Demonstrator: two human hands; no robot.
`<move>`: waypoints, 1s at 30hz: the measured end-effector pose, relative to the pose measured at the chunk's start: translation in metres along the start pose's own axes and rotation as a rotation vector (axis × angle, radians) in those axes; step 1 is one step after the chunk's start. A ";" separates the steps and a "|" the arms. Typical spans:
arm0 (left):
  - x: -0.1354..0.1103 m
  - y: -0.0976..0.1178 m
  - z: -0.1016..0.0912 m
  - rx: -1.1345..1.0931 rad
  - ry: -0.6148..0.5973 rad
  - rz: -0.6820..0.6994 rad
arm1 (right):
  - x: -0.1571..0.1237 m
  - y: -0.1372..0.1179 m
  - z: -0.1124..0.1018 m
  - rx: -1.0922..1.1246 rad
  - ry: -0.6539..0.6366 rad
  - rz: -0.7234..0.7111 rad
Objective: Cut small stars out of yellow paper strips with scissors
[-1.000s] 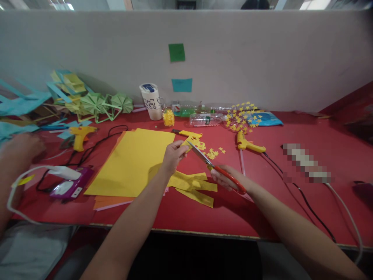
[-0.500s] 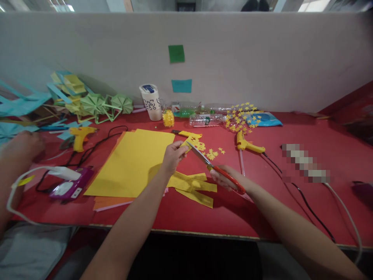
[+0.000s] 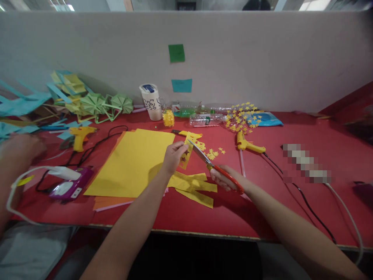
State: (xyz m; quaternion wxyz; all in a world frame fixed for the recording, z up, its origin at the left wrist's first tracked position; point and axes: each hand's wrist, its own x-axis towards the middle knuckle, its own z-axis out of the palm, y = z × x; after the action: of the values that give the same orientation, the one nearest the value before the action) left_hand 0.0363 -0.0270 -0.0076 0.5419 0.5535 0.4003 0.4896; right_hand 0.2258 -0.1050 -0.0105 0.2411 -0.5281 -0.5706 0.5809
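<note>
My left hand [image 3: 173, 155] pinches a narrow yellow paper strip [image 3: 184, 158] with star-shaped holes, held upright above the red table [image 3: 262, 210]. My right hand [image 3: 223, 179] grips red-handled scissors [image 3: 214, 167], whose blades point up-left and meet the strip's top. Small yellow paper stars [image 3: 212, 153] lie just beyond the blades. A stack of yellow and orange paper sheets [image 3: 131, 163] lies under my left forearm, and cut yellow strips [image 3: 194, 188] lie between my hands.
Two yellow glue guns [image 3: 249, 146] [image 3: 79, 136] with cables lie on the table. A white cup [image 3: 152, 101], plastic bottles [image 3: 204, 118], a star-covered ball [image 3: 240, 114], folded paper shapes [image 3: 96, 105] and a purple device [image 3: 68, 188] are around. Another person's hand [image 3: 17, 149] is at the left.
The yellow strip now hangs lower from my left fingers, turned more downward. The scissors stay at its top edge, and both hands have hardly shifted.
</note>
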 end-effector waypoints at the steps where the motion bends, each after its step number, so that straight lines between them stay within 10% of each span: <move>1: 0.000 0.000 0.000 0.002 -0.001 -0.004 | 0.000 0.000 0.000 0.003 -0.012 -0.002; 30: 0.001 -0.002 -0.001 0.008 0.016 -0.002 | 0.000 0.005 -0.006 -0.029 -0.071 -0.068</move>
State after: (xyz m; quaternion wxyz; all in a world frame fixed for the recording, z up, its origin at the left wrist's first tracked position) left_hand 0.0357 -0.0253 -0.0094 0.5368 0.5516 0.4071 0.4918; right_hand 0.2327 -0.1040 -0.0142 0.2324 -0.4908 -0.6050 0.5824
